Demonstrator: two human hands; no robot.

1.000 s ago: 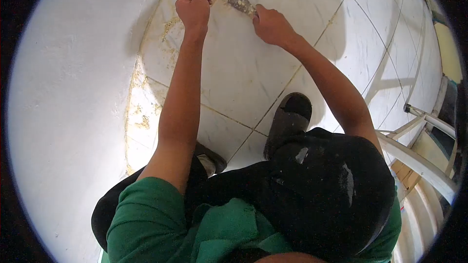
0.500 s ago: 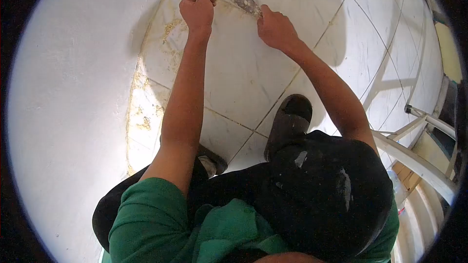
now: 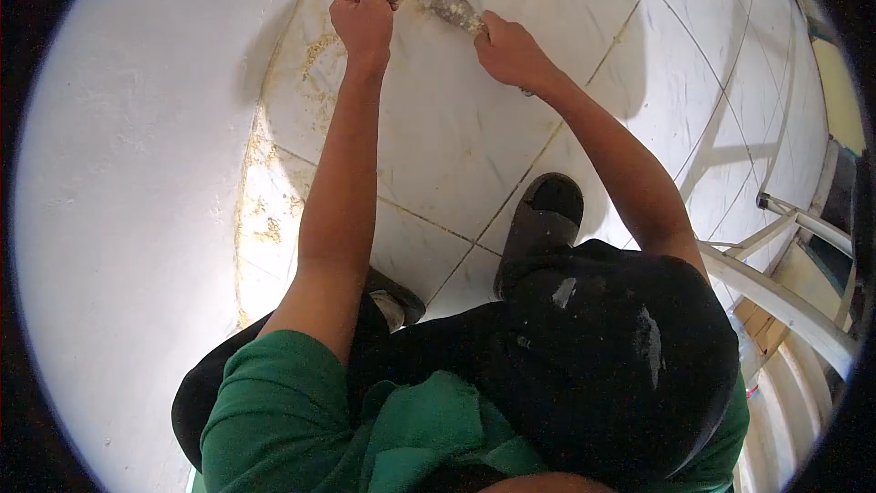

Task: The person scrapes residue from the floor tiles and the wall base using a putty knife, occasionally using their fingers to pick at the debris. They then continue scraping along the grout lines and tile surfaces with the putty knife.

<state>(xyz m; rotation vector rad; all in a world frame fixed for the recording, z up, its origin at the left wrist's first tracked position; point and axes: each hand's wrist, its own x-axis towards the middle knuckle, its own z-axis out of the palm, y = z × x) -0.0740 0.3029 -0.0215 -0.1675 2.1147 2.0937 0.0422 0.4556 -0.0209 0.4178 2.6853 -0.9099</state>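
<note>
My right hand (image 3: pixel 511 50) is closed round the handle of a scraper (image 3: pixel 453 6), whose wide blade points up and left and is smeared with pale residue. Left of the blade, my left hand (image 3: pixel 363 16) is closed on a small thin piece that sticks out between its fingers; what it is I cannot make out. The scraper's blade lies close to the fingertips of my left hand, over the white tiled floor (image 3: pixel 456 146). Yellowish crumbs (image 3: pixel 319 55) are scattered on the tiles to the left of my left forearm.
A white wall (image 3: pixel 137 146) rises along the left, with a yellowish line at its foot. A pale metal frame (image 3: pixel 785 301) stands at the right, near a bottle and other items. My shoes (image 3: pixel 543 219) rest on the tiles below my hands.
Both hands have shifted slightly left. The scraper has moved left with my right hand, its blade nearer my left hand and showing more pale residue.
</note>
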